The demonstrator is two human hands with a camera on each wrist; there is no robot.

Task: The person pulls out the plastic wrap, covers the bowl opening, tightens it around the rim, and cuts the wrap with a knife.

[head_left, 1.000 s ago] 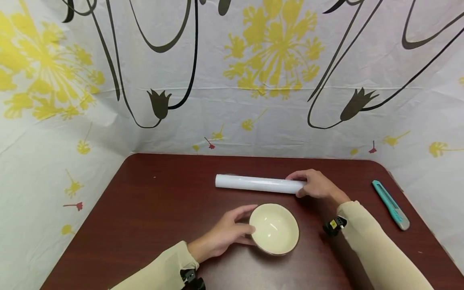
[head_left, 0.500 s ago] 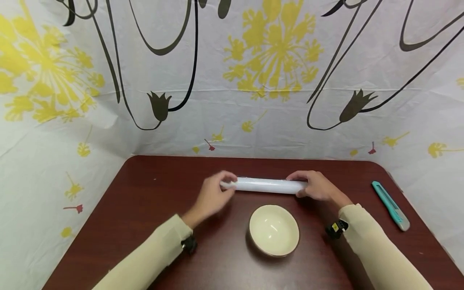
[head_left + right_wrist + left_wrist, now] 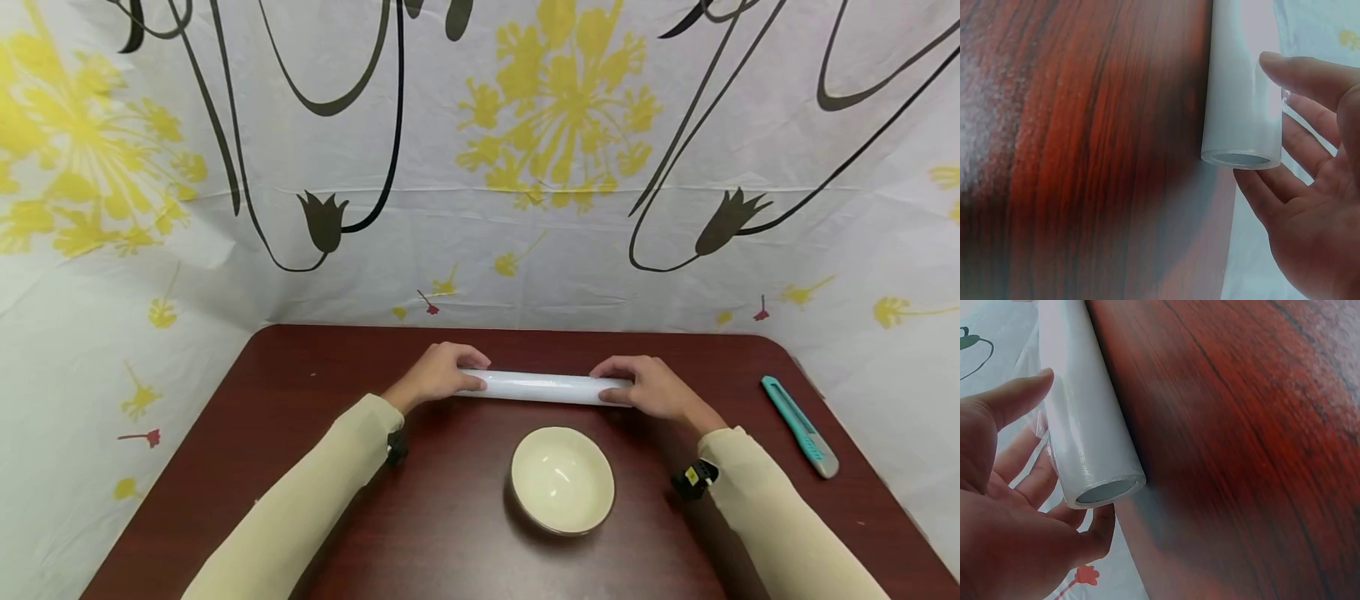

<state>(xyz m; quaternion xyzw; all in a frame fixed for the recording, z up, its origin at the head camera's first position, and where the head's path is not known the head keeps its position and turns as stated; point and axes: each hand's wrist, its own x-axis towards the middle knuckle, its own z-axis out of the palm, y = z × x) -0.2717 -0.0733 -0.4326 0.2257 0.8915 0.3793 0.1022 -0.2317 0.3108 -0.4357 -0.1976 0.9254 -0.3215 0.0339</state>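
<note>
A white roll of cling film (image 3: 543,387) lies crosswise near the back of the table. My left hand (image 3: 437,373) grips its left end, thumb on the near side and fingers behind. At the other end my right hand (image 3: 651,388) holds it in the same way. In the left wrist view a loose clear edge of film shows beside the roll (image 3: 1088,419), whose hollow core faces the camera. The right wrist view shows my thumb against the roll (image 3: 1242,94), with fingers round its far side and end. A cream bowl (image 3: 562,481) stands upright in front of the roll.
A teal utility knife (image 3: 799,427) lies on the right side of the dark red wooden table (image 3: 420,533). Behind the table's back edge hangs a white sheet (image 3: 360,287) with yellow and dark flower prints.
My left hand has let go of the bowl, moved up and away, and taken hold of the roll's left end. My right hand has stayed at the roll's right end.
</note>
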